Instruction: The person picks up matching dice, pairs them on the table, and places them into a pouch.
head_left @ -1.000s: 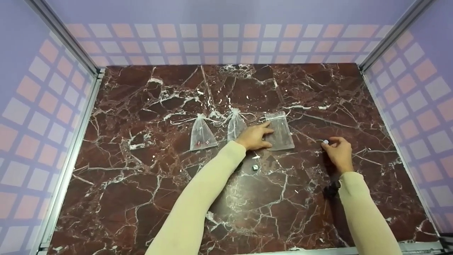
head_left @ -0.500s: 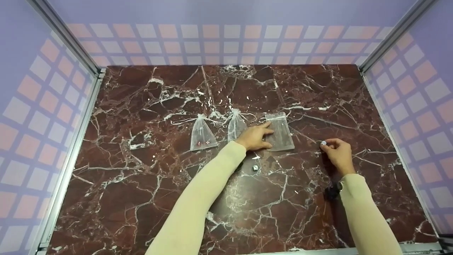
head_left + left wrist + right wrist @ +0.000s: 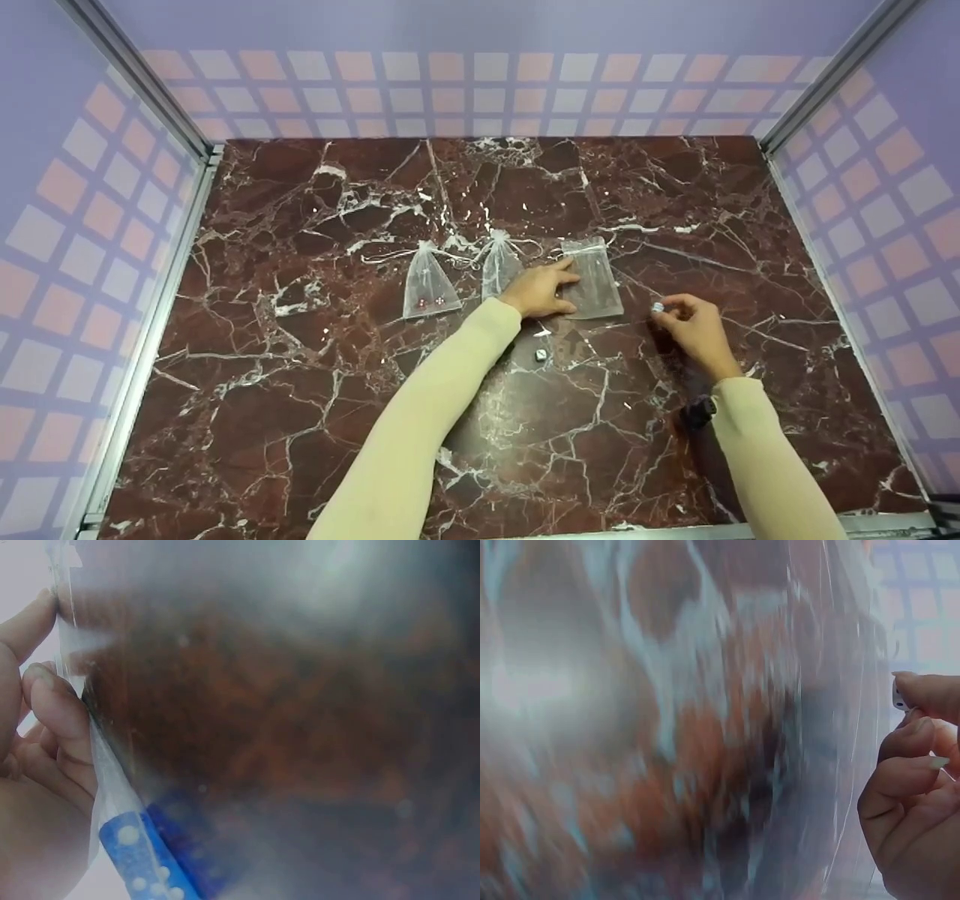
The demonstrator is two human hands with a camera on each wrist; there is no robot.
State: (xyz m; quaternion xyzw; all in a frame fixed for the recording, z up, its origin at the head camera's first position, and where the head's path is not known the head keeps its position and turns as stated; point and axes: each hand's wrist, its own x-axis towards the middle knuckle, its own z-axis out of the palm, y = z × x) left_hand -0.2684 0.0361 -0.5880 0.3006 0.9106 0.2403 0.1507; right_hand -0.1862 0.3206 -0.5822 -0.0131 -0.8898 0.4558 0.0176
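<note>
My left hand lies over the lower part of the middle mesh bag, its thumb and forefinger apart on the left side of a flat, translucent mesh bag. To the right, clear of that bag, my right hand pinches a white die between thumb and forefinger. The right wrist view shows the pinched die at the fingertips. A blue die with white dots sits behind mesh beside my left palm. Another white die rests on the table below the left hand.
A tied mesh bag with red dice in it lies left of the middle bag, cords spread out. The marbled table is bounded by a patterned back wall and side walls. A dark wrist camera hangs under the right wrist.
My right hand has moved left towards the flat mesh bag, carrying the white die. The left hand and the bags have stayed in place.
</note>
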